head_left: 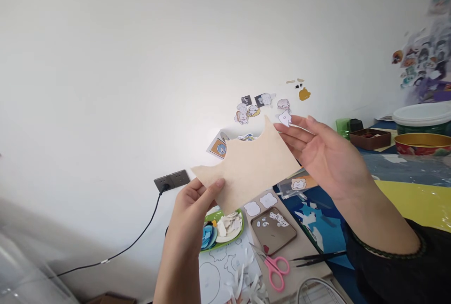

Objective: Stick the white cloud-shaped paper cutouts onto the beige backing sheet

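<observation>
I hold up a beige sheet of paper (252, 165) with a scalloped cut-out along its top edge. My left hand (193, 205) pinches its lower left corner between thumb and fingers. My right hand (322, 153) supports its right edge with fingers stretched out, and a small white cut-out (284, 118) sits at the fingertips. Below the sheet lie white flower-shaped cut-outs (260, 204), a brown tray (274, 230) with small printed pieces, and a green plate (221, 229) of paper scraps.
Pink-handled scissors (276, 268) and black tweezers (313, 258) lie on the table near blue paper (317, 224) and a yellow sheet (416, 198). Stickers (257, 105) cling to the white wall. A black cable (134, 240) runs from a wall socket (172, 180). Bowls (423, 130) stand at right.
</observation>
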Demonstrator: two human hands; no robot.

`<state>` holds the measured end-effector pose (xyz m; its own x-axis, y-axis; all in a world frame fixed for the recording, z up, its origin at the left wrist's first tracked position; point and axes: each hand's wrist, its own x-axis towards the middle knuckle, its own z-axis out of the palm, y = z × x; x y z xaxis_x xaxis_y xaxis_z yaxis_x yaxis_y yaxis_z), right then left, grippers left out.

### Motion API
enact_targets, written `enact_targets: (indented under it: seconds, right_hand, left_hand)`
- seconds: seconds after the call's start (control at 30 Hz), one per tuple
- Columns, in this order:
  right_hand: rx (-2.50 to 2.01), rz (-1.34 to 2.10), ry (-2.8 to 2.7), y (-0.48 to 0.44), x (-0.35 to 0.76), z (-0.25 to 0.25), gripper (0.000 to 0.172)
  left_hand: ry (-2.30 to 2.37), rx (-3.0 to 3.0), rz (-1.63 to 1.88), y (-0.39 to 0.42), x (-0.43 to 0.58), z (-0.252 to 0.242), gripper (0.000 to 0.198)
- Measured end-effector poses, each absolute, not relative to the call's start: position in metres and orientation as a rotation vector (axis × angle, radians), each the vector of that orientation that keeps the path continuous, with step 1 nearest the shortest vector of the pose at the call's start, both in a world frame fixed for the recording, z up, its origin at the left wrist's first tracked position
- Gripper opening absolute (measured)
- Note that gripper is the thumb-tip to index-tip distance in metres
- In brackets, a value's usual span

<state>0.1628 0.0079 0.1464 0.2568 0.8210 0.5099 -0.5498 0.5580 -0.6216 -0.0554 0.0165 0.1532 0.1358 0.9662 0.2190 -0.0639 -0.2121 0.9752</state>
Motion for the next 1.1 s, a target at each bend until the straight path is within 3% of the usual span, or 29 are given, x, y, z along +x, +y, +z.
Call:
enact_targets:
  seconds: [0.43,0.57,0.8,1.1]
  right_hand:
    - [-0.441,0.842,-0.986,0.006,0.16,0.147,0.018]
    - [-0.56,0.711,-1.033,0.007,0.16,0.146,0.025]
    - [-0.656,0.336,-1.085,0.002,0.156,0.144,0.005]
    - [-0.989,0.016,-1.393,-0.01,0.143,0.147,0.011]
  left_hand:
    - [0.975,1.407,1.296,0.015,-0.054,0.153,0.036]
    - [0.966,1.41,1.29,0.015,-0.053,0.154,0.036]
    - [0.961,1.435,1.287,0.013,-0.052,0.152,0.036]
    - [0.922,1.505,1.185,0.01,-0.036,0.145,0.038]
